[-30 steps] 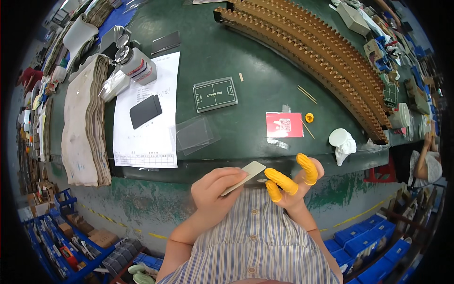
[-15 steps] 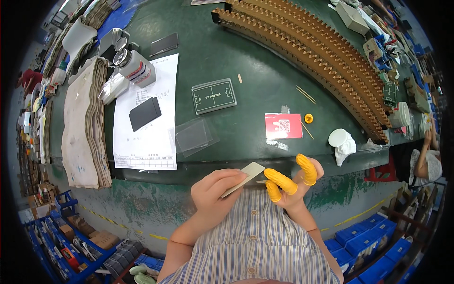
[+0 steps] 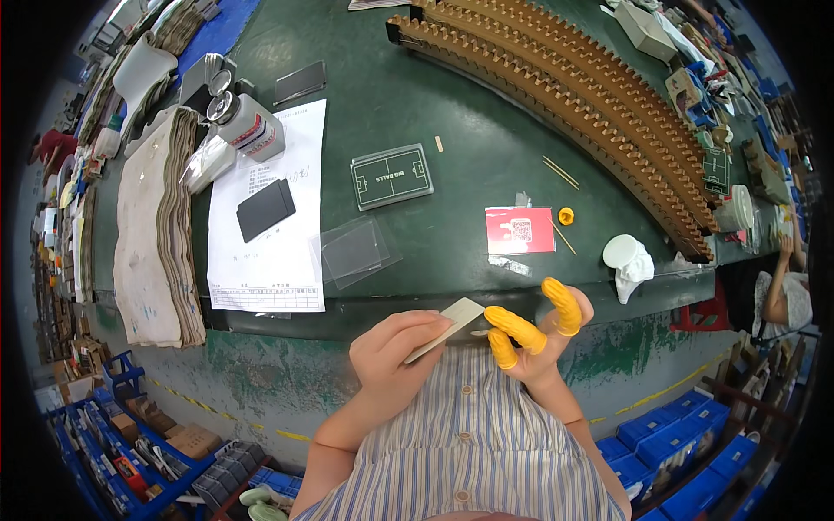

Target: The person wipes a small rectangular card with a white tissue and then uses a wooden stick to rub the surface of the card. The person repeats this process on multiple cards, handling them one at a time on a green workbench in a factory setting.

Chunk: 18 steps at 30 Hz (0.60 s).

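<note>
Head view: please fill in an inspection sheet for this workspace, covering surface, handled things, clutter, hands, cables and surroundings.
Surface: green tabletop, partly covered by white paper and clear sheets.
Handled things: pale flat piece.
Clutter: grey bottle, black cards on the paper, red card, green card stack, slotted brown racks.
Hands: left hand grips the piece; right hand, wearing yellow finger covers, is close by, its grip unclear.
Cables: nothing seen.
Surroundings: blue bins lower right, another person at the right.

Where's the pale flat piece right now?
Head view, lower centre: the pale flat piece is in the person's left hand, just left of the yellow finger covers on the right hand.
</note>
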Tool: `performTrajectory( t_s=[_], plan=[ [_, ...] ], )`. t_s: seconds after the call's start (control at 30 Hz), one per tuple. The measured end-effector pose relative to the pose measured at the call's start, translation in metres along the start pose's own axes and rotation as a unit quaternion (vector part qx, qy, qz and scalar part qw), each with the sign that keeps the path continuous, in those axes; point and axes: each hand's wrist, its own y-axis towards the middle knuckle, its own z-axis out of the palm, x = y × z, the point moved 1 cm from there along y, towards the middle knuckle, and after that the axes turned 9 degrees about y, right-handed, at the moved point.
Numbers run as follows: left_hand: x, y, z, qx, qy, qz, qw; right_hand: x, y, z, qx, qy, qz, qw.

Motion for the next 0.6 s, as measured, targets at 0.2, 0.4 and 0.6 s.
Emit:
performTrajectory(
  t_s=[0.2,0.4,0.6],
  plan=[
    [0.0001,-0.0009,-0.0006,-0.002,-0.003,0.002,1.0,0.0012,-0.0003,0.0006,-0.003,0.004,0.003,1.0],
    [-0.0016,-0.0013,-0.001,-0.004,-0.001,0.002,1.0,0.0034,-0.0016,0.0014,0.004,0.015,-0.01,1.0],
    [-0.0012,-0.0022,-0.0003,-0.008,-0.004,0.004,1.0,0.0015,-0.009,0.002,0.028,0.01,-0.028,0.999]
  ],
)
